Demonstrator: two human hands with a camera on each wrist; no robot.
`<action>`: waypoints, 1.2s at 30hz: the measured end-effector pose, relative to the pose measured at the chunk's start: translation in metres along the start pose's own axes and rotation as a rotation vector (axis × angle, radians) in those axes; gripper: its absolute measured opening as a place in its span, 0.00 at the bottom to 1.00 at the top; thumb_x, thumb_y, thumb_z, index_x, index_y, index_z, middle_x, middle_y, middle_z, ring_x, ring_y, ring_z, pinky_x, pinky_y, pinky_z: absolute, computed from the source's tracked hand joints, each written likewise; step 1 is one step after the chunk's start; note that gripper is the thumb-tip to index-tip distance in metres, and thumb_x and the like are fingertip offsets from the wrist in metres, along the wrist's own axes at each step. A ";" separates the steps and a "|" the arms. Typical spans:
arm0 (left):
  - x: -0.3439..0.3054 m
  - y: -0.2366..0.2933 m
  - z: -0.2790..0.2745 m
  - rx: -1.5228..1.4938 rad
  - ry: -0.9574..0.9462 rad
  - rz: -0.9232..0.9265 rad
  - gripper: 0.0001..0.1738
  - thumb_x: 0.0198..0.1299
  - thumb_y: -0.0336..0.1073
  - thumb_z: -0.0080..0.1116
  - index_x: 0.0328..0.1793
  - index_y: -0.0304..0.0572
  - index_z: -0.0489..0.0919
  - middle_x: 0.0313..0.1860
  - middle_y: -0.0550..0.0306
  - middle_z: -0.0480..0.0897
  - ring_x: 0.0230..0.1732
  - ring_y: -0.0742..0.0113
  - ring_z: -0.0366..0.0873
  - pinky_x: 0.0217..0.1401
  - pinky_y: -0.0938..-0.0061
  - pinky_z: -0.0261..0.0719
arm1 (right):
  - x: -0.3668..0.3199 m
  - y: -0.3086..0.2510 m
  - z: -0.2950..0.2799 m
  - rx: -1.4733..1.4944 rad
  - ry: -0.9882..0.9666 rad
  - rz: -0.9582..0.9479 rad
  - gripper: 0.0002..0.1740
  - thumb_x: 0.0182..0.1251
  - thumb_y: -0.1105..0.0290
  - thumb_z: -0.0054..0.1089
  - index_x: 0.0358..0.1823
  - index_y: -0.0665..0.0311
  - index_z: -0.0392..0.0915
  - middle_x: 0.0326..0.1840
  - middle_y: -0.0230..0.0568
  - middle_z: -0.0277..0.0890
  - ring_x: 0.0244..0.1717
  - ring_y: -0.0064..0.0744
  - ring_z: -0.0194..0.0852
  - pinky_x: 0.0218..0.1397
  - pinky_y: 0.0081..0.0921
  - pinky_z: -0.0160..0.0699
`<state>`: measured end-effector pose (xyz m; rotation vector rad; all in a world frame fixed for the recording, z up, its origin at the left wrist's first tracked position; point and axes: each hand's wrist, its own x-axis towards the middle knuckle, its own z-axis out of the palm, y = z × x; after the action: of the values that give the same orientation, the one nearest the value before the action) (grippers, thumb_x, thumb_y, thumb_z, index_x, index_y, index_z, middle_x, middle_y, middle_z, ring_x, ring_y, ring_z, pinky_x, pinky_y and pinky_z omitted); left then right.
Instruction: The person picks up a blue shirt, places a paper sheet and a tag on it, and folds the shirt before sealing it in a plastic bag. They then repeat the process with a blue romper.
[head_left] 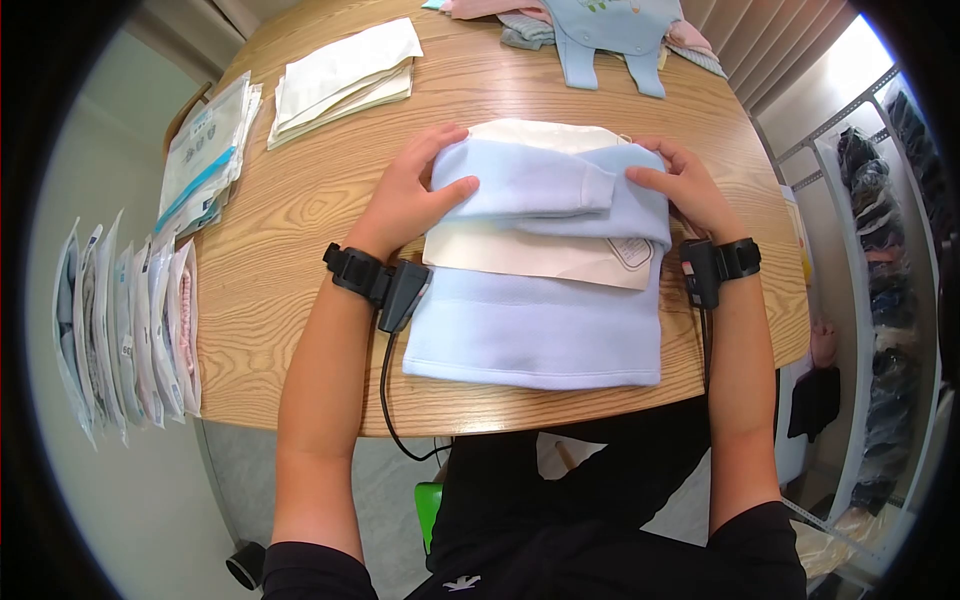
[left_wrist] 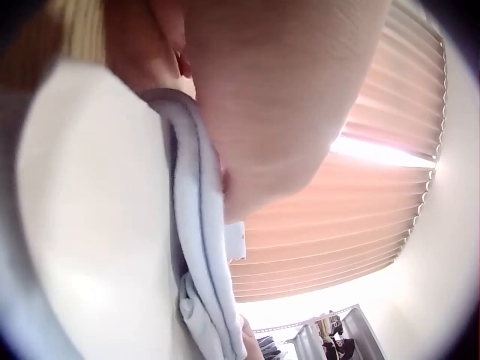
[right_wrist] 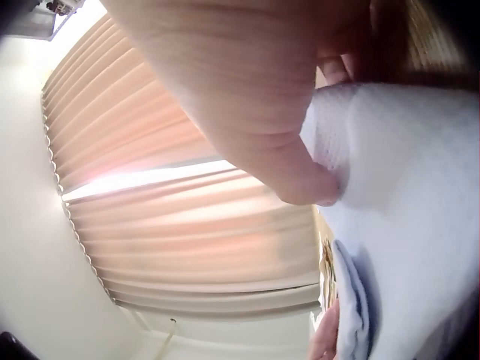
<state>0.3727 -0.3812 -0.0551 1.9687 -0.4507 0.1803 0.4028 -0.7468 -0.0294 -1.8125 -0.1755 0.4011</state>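
A light blue fleece top (head_left: 540,325) lies on the table, its sleeves (head_left: 530,185) folded across a cream sheet of card (head_left: 535,252). The card shows above and below the sleeve band, with a printed label at its lower right. At the band's left end my left hand (head_left: 415,190) grips the folded fabric, thumb on top and fingers at the far side. My right hand (head_left: 690,185) pinches the opposite end, thumb over the cloth. In the right wrist view the right thumb (right_wrist: 311,184) presses on the blue fabric; the other fingers are mostly hidden.
Cream sheets (head_left: 345,85) are stacked at the back left, beside flat clear packets (head_left: 205,150). Several bagged garments (head_left: 130,330) stand in a row at the left edge. Other baby clothes (head_left: 610,40) lie at the back. A rack (head_left: 870,300) of dark items stands right.
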 end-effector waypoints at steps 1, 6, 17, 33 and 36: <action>-0.001 -0.003 0.001 0.072 -0.017 0.004 0.33 0.58 0.39 0.73 0.70 0.40 0.77 0.73 0.46 0.73 0.69 0.54 0.74 0.67 0.64 0.77 | 0.002 0.005 0.002 -0.001 0.079 -0.114 0.22 0.64 0.66 0.75 0.57 0.64 0.82 0.63 0.43 0.81 0.59 0.28 0.79 0.63 0.25 0.77; -0.003 0.005 0.000 0.239 -0.046 0.006 0.33 0.59 0.47 0.71 0.69 0.40 0.79 0.72 0.47 0.74 0.72 0.49 0.69 0.70 0.60 0.74 | 0.005 0.013 0.001 -0.071 0.132 -0.264 0.15 0.61 0.65 0.77 0.47 0.62 0.87 0.69 0.45 0.79 0.63 0.31 0.77 0.65 0.29 0.75; -0.003 0.003 -0.012 0.199 -0.111 -0.029 0.29 0.61 0.36 0.72 0.68 0.38 0.78 0.66 0.54 0.75 0.70 0.62 0.71 0.72 0.69 0.71 | 0.004 0.009 0.009 -0.089 0.150 -0.190 0.10 0.66 0.69 0.72 0.43 0.67 0.85 0.63 0.43 0.82 0.56 0.28 0.78 0.63 0.25 0.76; -0.001 0.015 -0.020 0.181 -0.102 -0.132 0.25 0.57 0.45 0.75 0.59 0.43 0.86 0.50 0.60 0.80 0.45 0.70 0.75 0.49 0.75 0.75 | 0.006 0.010 0.013 -0.089 0.276 -0.219 0.12 0.64 0.67 0.70 0.42 0.70 0.85 0.56 0.42 0.86 0.50 0.28 0.79 0.57 0.26 0.78; -0.002 0.016 -0.018 0.231 -0.091 -0.143 0.25 0.58 0.47 0.74 0.59 0.44 0.87 0.44 0.62 0.77 0.39 0.71 0.71 0.44 0.75 0.73 | 0.007 0.012 0.012 -0.074 0.294 -0.218 0.11 0.63 0.68 0.69 0.40 0.70 0.84 0.56 0.43 0.86 0.50 0.29 0.80 0.56 0.27 0.78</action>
<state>0.3660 -0.3705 -0.0340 2.2338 -0.3586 0.0536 0.4041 -0.7370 -0.0445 -1.8784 -0.1814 -0.0271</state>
